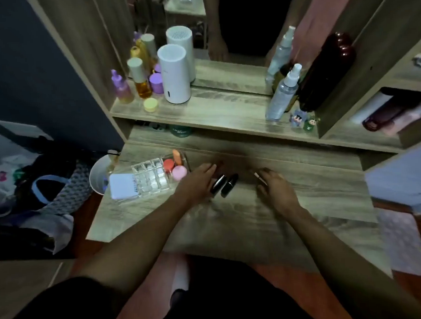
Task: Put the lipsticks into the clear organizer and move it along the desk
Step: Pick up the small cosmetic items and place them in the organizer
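Note:
Two black lipsticks lie side by side on the wooden desk (231, 216): one (218, 183) partly under the fingers of my left hand (198, 182), the other (230, 184) just to its right. The left hand rests over the first lipstick with its fingers spread. A clear organizer (152, 177) stands at the desk's left, holding a pink round sponge (179, 172), a red one and an orange one, with a white compact (122, 186) at its left end. My right hand (274, 188) hovers to the right and pinches a thin pale stick (259, 177).
The shelf above carries a white cylinder device (174, 74), purple and amber bottles (138, 78), a yellow jar, clear spray bottles (282, 93), a dark red bottle and small figurines. A mirror stands behind. A white bin (100, 175) and bags sit left of the desk.

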